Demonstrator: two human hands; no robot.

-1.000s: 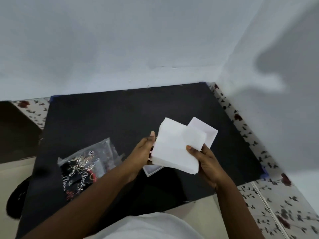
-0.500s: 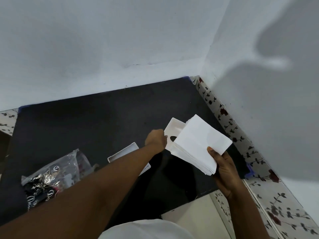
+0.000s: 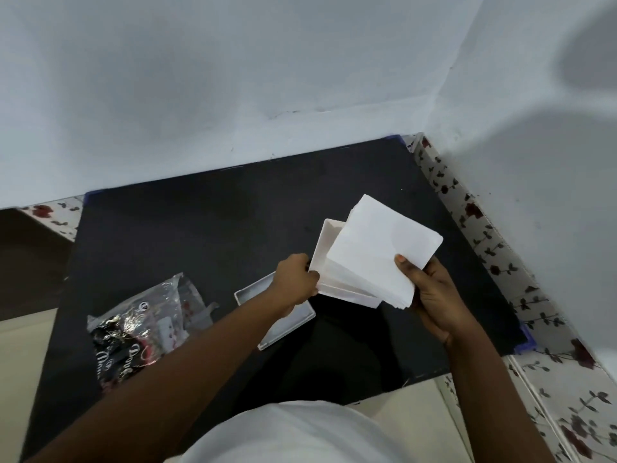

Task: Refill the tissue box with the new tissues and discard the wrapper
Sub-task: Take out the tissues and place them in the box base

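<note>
My right hand [image 3: 434, 295] grips a thick stack of white tissues [image 3: 377, 252] by its near corner, held above the black mat. My left hand [image 3: 293, 280] holds the white tissue box [image 3: 325, 252] by its left wall, tilted up, its open side toward the stack. The stack's lower edge sits partly inside the box. A second flat white box part [image 3: 283, 325] lies on the mat under my left wrist. The crumpled clear wrapper [image 3: 140, 325] with black and red print lies at the left on the mat.
The black mat [image 3: 233, 222] covers a table with a floral cloth [image 3: 494, 259] showing along its right and back-left edges. White walls meet in a corner right behind the mat. My white shirt fills the bottom middle.
My left hand let go of the tissues, reached to the white box and lifted it against the stack. My right hand has kept the tissues and brought them into the box.
</note>
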